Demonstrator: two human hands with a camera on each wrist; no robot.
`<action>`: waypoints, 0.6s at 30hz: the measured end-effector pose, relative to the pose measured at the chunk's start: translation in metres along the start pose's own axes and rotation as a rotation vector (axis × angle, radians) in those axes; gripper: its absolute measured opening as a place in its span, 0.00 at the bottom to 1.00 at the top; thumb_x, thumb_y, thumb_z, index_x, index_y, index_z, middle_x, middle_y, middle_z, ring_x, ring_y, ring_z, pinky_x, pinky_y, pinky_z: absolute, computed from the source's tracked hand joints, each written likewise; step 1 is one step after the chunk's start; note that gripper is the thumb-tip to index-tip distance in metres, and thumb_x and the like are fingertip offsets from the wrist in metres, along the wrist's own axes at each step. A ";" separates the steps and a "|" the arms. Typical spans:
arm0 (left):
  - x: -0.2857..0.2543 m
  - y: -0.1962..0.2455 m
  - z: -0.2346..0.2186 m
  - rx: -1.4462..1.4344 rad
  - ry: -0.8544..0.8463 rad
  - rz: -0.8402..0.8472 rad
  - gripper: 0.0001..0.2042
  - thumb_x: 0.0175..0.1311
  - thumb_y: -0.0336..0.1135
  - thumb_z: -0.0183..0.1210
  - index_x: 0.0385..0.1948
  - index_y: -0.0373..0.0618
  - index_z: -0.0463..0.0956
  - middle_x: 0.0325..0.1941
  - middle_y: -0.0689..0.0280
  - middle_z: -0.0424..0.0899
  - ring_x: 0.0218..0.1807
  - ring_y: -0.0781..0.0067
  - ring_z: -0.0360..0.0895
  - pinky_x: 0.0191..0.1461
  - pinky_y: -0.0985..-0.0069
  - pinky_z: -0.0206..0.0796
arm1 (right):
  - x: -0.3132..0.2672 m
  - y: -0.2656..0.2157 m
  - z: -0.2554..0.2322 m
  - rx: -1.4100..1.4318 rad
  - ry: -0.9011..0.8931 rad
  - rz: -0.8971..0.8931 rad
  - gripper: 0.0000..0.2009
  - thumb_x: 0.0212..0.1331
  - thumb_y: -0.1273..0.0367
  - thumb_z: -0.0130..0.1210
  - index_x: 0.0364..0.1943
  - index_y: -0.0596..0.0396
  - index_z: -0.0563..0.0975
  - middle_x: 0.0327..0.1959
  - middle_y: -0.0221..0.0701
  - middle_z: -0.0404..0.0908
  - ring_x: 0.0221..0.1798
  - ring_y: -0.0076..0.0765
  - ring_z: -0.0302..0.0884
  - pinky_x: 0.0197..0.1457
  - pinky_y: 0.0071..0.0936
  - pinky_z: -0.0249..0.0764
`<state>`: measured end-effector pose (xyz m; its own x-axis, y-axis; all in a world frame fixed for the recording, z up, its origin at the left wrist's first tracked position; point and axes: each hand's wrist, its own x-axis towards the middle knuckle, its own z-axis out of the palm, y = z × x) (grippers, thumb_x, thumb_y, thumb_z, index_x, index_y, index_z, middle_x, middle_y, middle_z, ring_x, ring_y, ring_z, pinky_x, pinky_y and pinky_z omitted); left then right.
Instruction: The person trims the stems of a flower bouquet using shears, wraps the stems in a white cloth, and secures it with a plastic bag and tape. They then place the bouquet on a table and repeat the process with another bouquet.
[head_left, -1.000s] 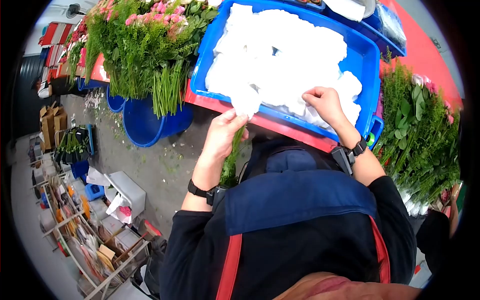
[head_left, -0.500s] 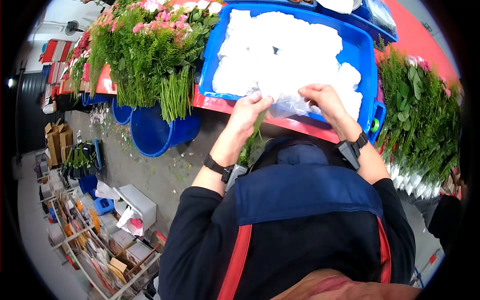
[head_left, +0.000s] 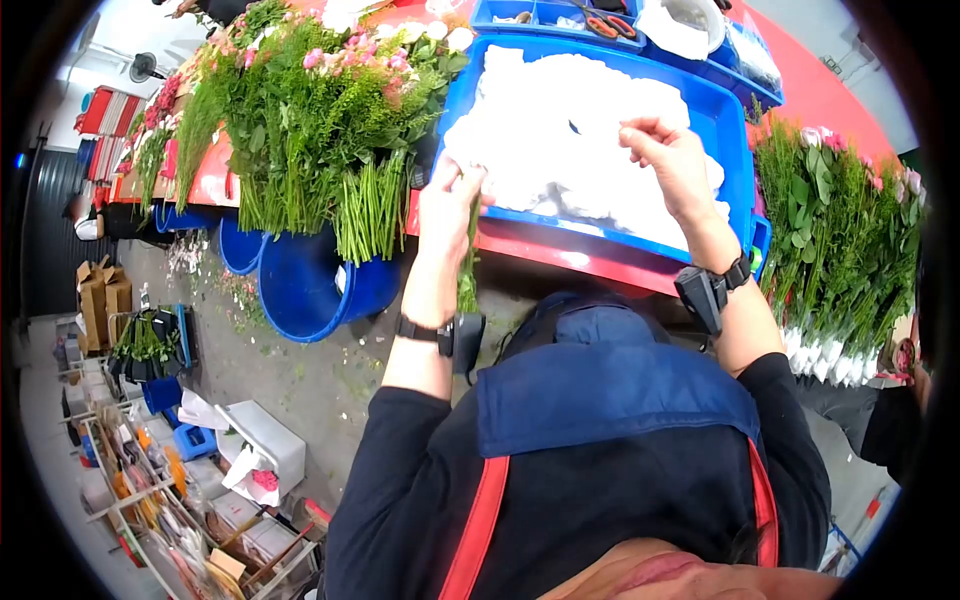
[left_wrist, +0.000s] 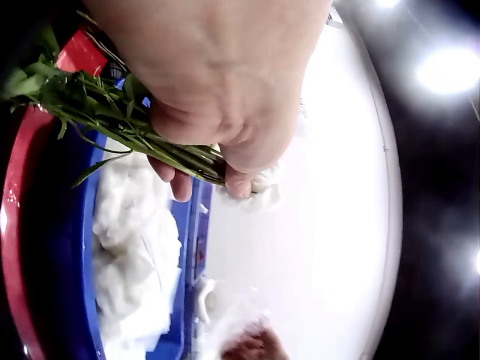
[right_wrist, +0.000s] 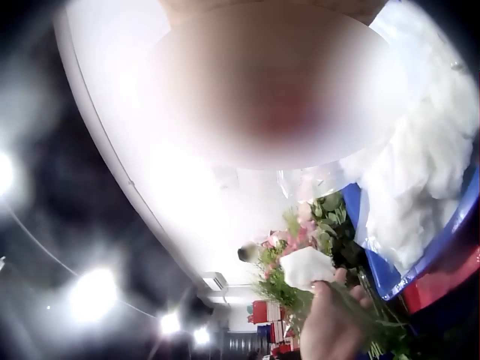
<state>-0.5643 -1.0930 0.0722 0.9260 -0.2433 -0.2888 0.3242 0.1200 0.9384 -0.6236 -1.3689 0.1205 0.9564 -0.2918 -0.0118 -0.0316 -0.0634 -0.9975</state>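
Observation:
My left hand (head_left: 445, 205) grips a thin bunch of green stems (left_wrist: 112, 124) at the left front corner of the blue tray (head_left: 735, 115). A white cotton-like wad (right_wrist: 307, 268) covers the stem ends, just beyond the fingertips; leafy greenery hangs below the hand. Over the tray's right half, my right hand (head_left: 672, 170) has thumb and fingers together, pinching clear plastic film (right_wrist: 315, 180). That film is hard to see in the head view. White wads (head_left: 590, 110) heap the tray under both hands.
Bundled flowers and greenery (head_left: 320, 140) lie at the left of the red table (head_left: 840, 100), more bundles (head_left: 830, 240) at the right. Behind the tray are orange-handled scissors (head_left: 605, 25) in a blue organizer. Blue buckets (head_left: 305, 290) stand on the floor at left.
Clear plastic showed between the close-set hands half a second ago; now they stand apart. My left hand went left with the stems, my right hand up over the tray. The head view shifted.

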 end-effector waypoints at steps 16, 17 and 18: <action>-0.055 -0.027 0.015 0.526 -0.019 0.453 0.07 0.58 0.30 0.62 0.35 0.39 0.80 0.24 0.72 0.76 0.20 0.85 0.70 0.25 0.85 0.63 | -0.044 -0.006 0.083 -0.384 -0.296 -0.520 0.07 0.53 0.76 0.57 0.36 0.58 0.79 0.28 0.33 0.78 0.30 0.34 0.76 0.35 0.28 0.71; -0.054 -0.028 0.012 0.571 0.007 0.491 0.07 0.58 0.30 0.62 0.36 0.39 0.80 0.23 0.72 0.76 0.19 0.85 0.70 0.25 0.85 0.63 | -0.049 -0.007 0.085 -0.440 -0.338 -0.567 0.06 0.52 0.76 0.57 0.36 0.58 0.79 0.28 0.35 0.78 0.31 0.37 0.76 0.36 0.29 0.72; -0.052 -0.026 0.009 0.538 -0.020 0.391 0.07 0.58 0.31 0.62 0.36 0.39 0.80 0.23 0.71 0.76 0.19 0.85 0.70 0.24 0.85 0.63 | -0.055 -0.008 0.088 -0.496 -0.381 -0.613 0.06 0.52 0.77 0.57 0.35 0.57 0.79 0.29 0.37 0.78 0.31 0.40 0.77 0.36 0.30 0.72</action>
<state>-0.6223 -1.0921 0.0645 0.9501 -0.2984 0.0912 -0.1821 -0.2929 0.9386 -0.6507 -1.2687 0.1234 0.8754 0.2625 0.4059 0.4820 -0.5384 -0.6913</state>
